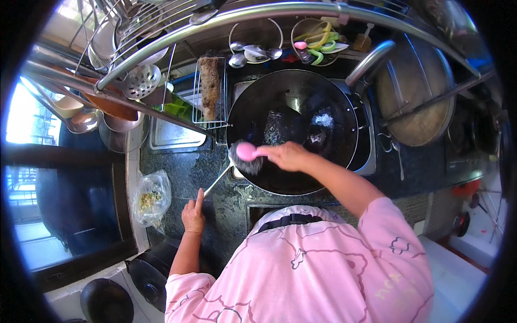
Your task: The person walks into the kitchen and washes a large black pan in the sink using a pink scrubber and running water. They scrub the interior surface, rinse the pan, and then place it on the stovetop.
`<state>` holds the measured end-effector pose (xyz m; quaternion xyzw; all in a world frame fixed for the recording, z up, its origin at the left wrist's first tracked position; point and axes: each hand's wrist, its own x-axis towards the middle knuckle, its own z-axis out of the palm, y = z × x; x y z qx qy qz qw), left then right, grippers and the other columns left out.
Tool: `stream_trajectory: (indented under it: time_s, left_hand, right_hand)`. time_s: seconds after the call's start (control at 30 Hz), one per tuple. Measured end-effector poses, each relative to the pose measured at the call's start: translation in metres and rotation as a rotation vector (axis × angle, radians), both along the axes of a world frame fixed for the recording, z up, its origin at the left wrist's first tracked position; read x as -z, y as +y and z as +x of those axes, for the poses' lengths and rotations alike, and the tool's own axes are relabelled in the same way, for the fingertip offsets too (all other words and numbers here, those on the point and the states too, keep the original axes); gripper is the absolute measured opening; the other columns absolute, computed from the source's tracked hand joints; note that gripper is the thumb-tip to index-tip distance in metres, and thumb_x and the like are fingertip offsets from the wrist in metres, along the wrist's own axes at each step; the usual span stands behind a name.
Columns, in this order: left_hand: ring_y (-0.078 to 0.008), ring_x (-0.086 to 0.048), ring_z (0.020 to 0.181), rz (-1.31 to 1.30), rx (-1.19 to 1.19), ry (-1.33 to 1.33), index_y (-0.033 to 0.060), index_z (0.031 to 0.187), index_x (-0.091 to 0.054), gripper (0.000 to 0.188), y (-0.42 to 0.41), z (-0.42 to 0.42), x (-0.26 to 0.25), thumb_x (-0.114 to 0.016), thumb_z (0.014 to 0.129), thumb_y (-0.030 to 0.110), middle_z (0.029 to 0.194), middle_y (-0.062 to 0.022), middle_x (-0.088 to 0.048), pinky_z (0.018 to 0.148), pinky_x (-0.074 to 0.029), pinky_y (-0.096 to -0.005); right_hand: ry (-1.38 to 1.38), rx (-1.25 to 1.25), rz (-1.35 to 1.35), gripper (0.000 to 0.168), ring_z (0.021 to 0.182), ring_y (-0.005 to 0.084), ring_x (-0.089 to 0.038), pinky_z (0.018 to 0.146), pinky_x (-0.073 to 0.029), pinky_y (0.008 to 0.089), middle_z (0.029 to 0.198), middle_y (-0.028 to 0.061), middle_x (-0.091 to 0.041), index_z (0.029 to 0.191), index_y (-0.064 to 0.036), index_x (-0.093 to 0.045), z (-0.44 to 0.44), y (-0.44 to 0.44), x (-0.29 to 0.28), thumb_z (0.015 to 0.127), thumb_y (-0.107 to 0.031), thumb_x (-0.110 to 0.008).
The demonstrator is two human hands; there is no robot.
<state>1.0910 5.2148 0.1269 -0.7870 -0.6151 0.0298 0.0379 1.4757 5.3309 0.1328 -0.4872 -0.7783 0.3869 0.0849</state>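
Note:
My right hand (288,156) grips the handle of a pink scrubbing brush (246,152). Its dark bristles (249,164) are over the near left rim of a large black wok (291,169). My left hand (194,216) holds a long-handled metal utensil (219,181), with the index finger stretched along the handle. The utensil's head meets the brush and is mostly hidden by it, so I cannot tell whether it is a ladle or a turner. The wok, wet and shiny inside, sits over the sink (369,161), below a metal faucet (369,62).
A wire basket (221,123) with a brown scrubber stands left of the wok. Wire baskets of spoons (254,52) and peelers (321,44) are behind it. A dish rack rail (258,16) arches overhead. A plastic bag of scraps (151,200) lies left; a large round lid (416,97) leans right.

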Motion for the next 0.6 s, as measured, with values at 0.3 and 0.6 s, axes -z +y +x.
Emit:
stream_trajectory:
  time_s: [0.3,0.6]
  left_hand:
    - [-0.0276,-0.055,0.067,0.028,-0.032,-0.012,0.0234,0.135,-0.043,0.071,-0.009,0.007,-0.003,-0.055,0.070,-0.003,0.075,-0.0082,-0.049,0.059,-0.047,-0.0394]
    - [-0.0282,-0.055,0.068,0.026,-0.029,-0.027,0.0241,0.136,-0.042,0.073,-0.011,0.009,0.000,-0.055,0.070,-0.003,0.076,-0.0086,-0.049,0.059,-0.048,-0.0401]
  right_hand:
    - [-0.383,0.036,0.135,0.038,0.081,0.0349,-0.065,0.070,-0.051,0.0472,0.087,0.0172,-0.066,0.125,-0.034,-0.048,0.032,0.014,0.018,0.088,-0.021,-0.045]
    - [-0.199,0.030,-0.029,0.037,0.082,0.0366,-0.064,0.069,-0.050,0.0464,0.088,0.0176,-0.065,0.124,-0.038,-0.046,-0.010,-0.021,0.004,0.090,-0.024,-0.045]
